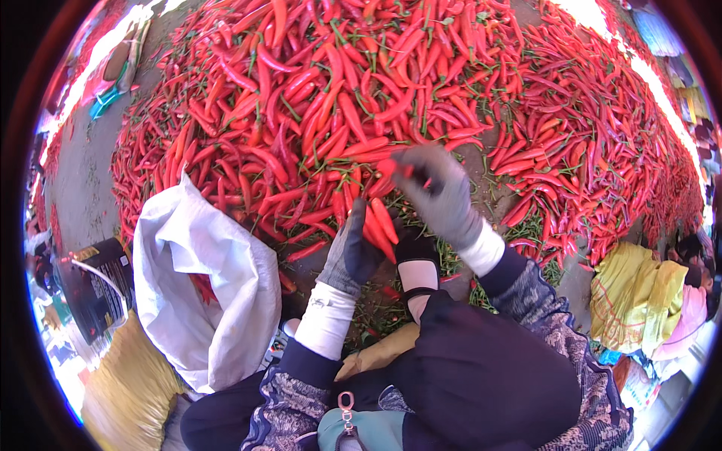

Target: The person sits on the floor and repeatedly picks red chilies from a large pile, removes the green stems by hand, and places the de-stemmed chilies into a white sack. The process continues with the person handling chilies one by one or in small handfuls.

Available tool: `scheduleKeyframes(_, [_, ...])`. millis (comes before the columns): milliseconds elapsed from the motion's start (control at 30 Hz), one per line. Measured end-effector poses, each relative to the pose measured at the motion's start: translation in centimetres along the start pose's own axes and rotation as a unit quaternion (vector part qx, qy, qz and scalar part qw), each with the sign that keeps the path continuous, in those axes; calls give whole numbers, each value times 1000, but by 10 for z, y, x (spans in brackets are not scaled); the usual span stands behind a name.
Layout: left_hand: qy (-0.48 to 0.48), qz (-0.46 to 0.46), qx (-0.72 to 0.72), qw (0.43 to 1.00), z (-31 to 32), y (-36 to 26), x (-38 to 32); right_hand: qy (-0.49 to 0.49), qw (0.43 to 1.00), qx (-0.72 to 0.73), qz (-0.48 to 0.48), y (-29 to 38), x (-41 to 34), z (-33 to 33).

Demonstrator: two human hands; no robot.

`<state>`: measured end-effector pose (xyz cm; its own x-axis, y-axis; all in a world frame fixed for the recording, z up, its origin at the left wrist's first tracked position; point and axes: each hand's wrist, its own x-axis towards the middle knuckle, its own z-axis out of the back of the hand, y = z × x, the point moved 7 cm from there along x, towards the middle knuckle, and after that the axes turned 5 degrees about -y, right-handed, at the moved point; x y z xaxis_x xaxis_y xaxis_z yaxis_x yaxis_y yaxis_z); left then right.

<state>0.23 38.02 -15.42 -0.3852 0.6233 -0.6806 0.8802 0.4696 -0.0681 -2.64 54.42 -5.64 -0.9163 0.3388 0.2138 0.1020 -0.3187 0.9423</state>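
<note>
My left hand (351, 256), in a grey work glove with a dark palm, cradles several red chilli peppers (379, 230) with the thumb raised. To its upper right, my right hand (440, 191) wears a similar glove and is blurred. Its thumb and fingers pinch a red chilli pepper (390, 167), partly hidden by the fingers. Both hands are at the near edge of a large heap of red chilli peppers (316, 96), many with green stems. Left of my left hand stands an open white woven sack (152, 242), with some red peppers visible inside.
A second chilli heap (586, 141) spreads to the right. Green stems (451, 259) litter the ground around my shoe (416, 248). A black bucket (96, 287) and a yellowish sack (130, 372) stand at the left. A crumpled yellow bag (637, 293) lies at the right.
</note>
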Motion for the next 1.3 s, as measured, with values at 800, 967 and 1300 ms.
scheduleKeyframes(800, [-80,-372,744,550,-38,-50,-49,241,970,-12,-41,15,-24,-44])
scheduleKeyframes(967, [-65,-385,727,565,-44,-55,-49,170,906,137,-362,-22,-27,-35])
scheduleKeyframes(1300, [-76,-352,736,573,-43,-49,-45,246,947,90,-185,1,-31,-39])
